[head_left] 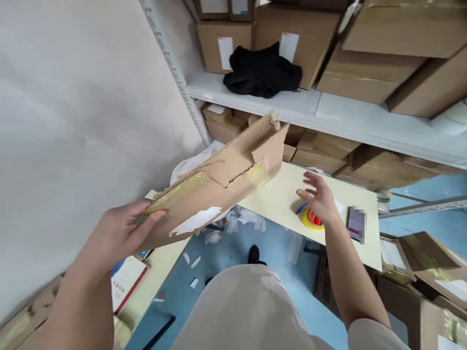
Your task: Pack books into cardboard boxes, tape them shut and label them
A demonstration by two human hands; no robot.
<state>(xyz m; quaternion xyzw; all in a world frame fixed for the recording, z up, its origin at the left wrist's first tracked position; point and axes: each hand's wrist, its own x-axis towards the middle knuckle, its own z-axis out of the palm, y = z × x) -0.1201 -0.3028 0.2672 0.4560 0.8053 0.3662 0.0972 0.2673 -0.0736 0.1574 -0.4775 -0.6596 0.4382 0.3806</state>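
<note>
My left hand [126, 226] grips one end of a flattened cardboard box [233, 194], thumb on the near face. The box is tilted up to the right, with a torn flap at its far end, yellowish tape along its edge and a ripped white label on its side. My right hand [319, 197] is raised with fingers apart and holds nothing. Just beneath it, a tape roll [313, 218] with a red core lies on the cream table [277, 204]. A phone [356, 223] rests to the right of the tape.
Shelves [328, 114] with cardboard boxes stand behind the table, and a black garment [262, 70] lies on one. A white wall [91, 97] is close on the left. Paper scraps [195, 261] litter the blue floor. A book [127, 282] lies at left; open boxes [430, 257] stand at right.
</note>
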